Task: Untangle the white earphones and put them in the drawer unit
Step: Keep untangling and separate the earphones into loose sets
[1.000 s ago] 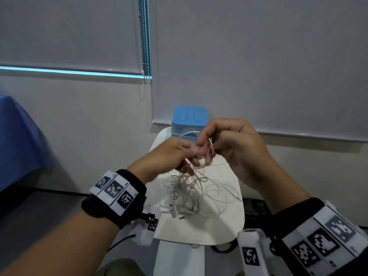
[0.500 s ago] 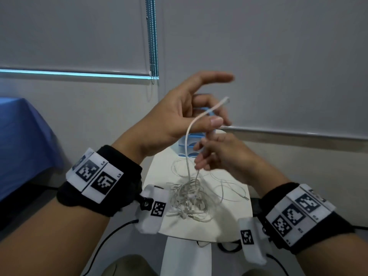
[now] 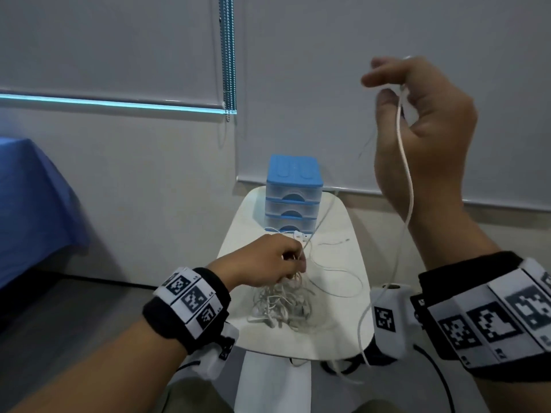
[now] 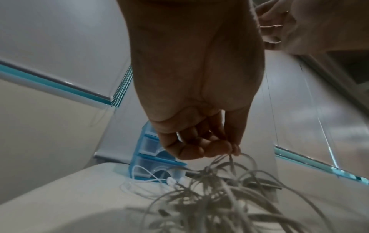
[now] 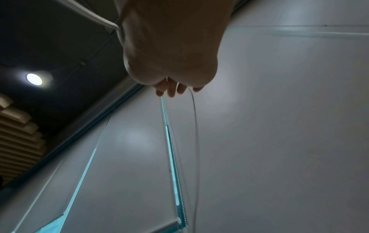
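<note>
Right hand (image 3: 423,126) rose with cord (image 3: 407,162) — left hand (image 3: 268,260) dropped to tangle (image 3: 283,305).

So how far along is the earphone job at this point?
Early. Done: nothing stored; the drawer unit shows all drawers shut. In hand: the right hand pinches one white cable raised high, while the left hand grips the tangled earphones on the white table. Left: finish separating, open a drawer, put them in.

I see a white worktop (image 3: 343,329) against the far wall, grey roller blinds (image 3: 387,93) with a hanging bead chain (image 3: 228,55) above, and blue cloth (image 3: 29,204) at far left.
</note>
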### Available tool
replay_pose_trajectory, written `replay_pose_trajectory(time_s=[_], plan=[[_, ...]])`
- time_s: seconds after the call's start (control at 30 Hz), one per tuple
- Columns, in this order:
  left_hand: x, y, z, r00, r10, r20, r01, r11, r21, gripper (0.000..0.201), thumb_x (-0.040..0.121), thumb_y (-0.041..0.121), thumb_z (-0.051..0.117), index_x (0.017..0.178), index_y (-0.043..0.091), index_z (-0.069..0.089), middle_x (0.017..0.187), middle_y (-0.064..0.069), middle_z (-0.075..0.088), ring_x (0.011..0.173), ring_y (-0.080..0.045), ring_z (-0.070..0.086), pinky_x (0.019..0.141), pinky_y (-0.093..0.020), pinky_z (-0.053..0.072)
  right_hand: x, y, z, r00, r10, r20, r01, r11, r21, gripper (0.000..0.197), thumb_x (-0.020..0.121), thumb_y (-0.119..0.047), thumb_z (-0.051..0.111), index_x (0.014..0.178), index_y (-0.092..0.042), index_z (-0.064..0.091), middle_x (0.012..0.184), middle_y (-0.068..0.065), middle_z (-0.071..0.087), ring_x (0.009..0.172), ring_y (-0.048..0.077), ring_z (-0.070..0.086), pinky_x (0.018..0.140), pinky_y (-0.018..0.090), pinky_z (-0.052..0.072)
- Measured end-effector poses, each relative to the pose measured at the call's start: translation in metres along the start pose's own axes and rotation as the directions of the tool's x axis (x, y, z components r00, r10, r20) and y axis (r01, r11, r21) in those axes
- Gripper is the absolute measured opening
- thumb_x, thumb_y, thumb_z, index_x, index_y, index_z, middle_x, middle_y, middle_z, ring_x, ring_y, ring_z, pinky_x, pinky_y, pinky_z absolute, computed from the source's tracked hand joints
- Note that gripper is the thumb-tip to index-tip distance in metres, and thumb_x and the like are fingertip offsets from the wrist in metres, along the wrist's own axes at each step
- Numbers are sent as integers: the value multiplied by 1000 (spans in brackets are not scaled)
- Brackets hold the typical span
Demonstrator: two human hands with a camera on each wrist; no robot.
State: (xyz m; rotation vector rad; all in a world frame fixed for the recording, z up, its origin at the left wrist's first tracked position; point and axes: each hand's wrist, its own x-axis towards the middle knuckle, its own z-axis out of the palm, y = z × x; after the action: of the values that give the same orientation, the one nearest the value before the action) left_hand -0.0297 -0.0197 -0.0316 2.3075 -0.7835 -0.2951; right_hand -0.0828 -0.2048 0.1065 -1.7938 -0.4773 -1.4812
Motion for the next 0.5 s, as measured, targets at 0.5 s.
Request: replay_pose_trajectory(time_s=[0.5], plan=[[-11, 40, -49, 932, 176, -317, -227, 965, -129, 20, 106, 12, 55, 93, 7, 69, 74, 1, 67, 59, -10, 59, 63, -24, 50, -83, 38, 14, 642, 427, 636, -473, 874, -110, 27, 89, -22, 78, 115, -26, 73, 112, -15, 68, 111, 3, 63, 87, 27, 46]])
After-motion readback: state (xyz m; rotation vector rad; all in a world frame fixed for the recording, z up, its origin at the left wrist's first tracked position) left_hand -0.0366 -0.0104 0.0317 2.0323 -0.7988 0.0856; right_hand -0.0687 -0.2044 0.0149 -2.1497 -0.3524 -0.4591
